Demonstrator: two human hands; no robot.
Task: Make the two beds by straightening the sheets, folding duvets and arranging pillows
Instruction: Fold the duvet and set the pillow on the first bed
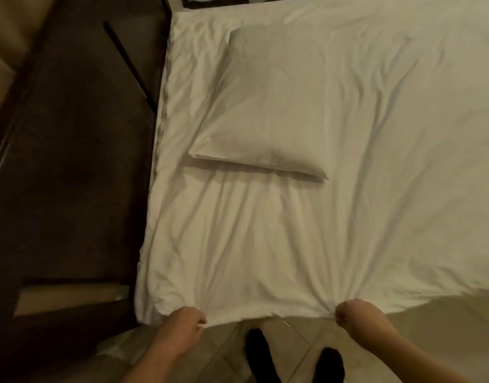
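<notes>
A white sheet (265, 244) covers the bed and fills most of the view, with long creases fanning out from its near edge. My left hand (183, 326) grips that near edge by the left corner. My right hand (354, 313) grips the same edge further right, where the cloth bunches into folds. A white pillow (268, 111) lies flat on the sheet in the upper left part of the bed, its near edge running slightly askew.
Dark floor and a dark wooden furniture edge (5, 150) lie left of the bed. A thin black rod (130, 64) leans beside the mattress. My feet in black socks (265, 355) stand on beige tiles below the bed edge.
</notes>
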